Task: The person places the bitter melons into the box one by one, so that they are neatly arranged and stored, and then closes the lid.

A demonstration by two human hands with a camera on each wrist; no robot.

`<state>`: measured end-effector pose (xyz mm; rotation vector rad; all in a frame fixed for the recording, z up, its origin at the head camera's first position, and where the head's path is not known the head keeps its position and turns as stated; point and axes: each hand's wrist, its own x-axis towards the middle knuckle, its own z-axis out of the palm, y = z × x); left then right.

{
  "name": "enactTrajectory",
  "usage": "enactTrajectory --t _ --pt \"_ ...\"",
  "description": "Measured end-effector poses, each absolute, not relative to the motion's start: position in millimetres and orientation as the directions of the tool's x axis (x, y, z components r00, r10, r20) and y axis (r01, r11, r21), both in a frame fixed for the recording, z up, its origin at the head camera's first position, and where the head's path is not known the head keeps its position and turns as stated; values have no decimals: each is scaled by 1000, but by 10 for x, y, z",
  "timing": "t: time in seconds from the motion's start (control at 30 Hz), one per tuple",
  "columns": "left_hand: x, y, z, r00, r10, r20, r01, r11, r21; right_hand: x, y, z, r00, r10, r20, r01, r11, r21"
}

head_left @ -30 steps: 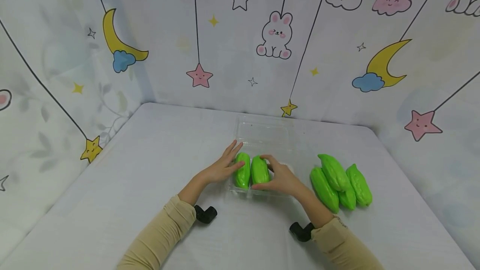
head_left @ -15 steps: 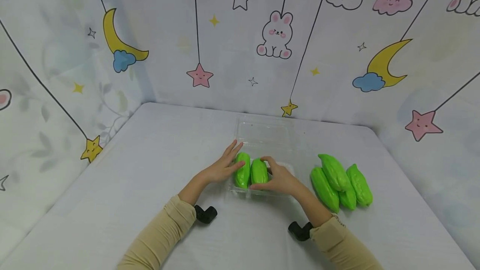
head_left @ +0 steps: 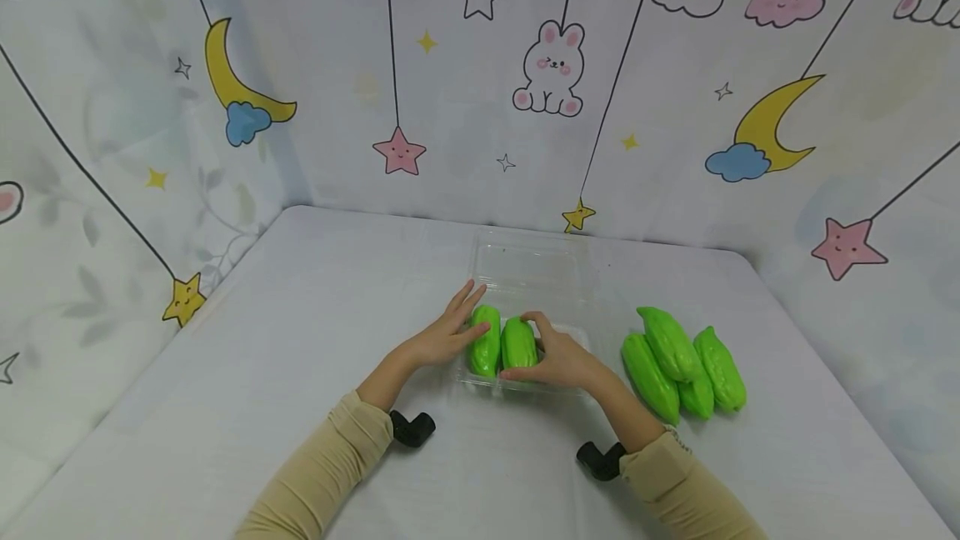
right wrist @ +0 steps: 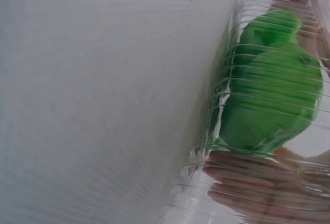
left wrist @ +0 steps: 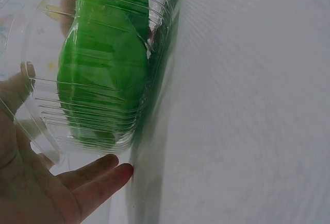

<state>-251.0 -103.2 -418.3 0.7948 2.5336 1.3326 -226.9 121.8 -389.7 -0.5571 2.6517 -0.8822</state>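
A clear plastic clamshell box [head_left: 480,383] lies with its lid laid back. Inside, two bright green, elongated gourds stand side by side, the left gourd [head_left: 486,348] and the right gourd [head_left: 519,343]. My left hand [head_left: 438,340] rests at the box's left side with fingers spread and straight, its thumb over the left gourd. My right hand [head_left: 558,357] holds the right gourd between the thumb at its near end and the index finger at its far end. Through the ribbed wall in the right wrist view, the other fingers [right wrist: 247,177] of this hand show inside the box.
The transparent lid [head_left: 528,265] extends behind the box. Several more green gourds [head_left: 667,348] lie heaped on the white-covered table [head_left: 337,290] to the right. Patterned cloth [head_left: 465,82] surrounds the table at the back and sides.
The right hand has shifted the right gourd slightly leftward and nearer, closer to the left gourd, and has stayed almost still since. The left hand has not visibly moved.
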Motion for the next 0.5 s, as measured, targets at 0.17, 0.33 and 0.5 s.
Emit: enactTrajectory --t 0.17,0.33,0.5 --pt "-2519 -1034 -4195 -841 532 95 383 464 799 -2271 1230 -3898 -875 -463 -142 -284 728 -625" --pt "-2523 -1031 -4191 -842 531 91 377 461 803 -2271 1235 -3899 -874 -467 -133 -292 725 -623" --pt "-2527 -1032 -4191 -842 532 87 371 455 810 -2263 1232 -3885 -880 -456 -134 -287 736 -613"
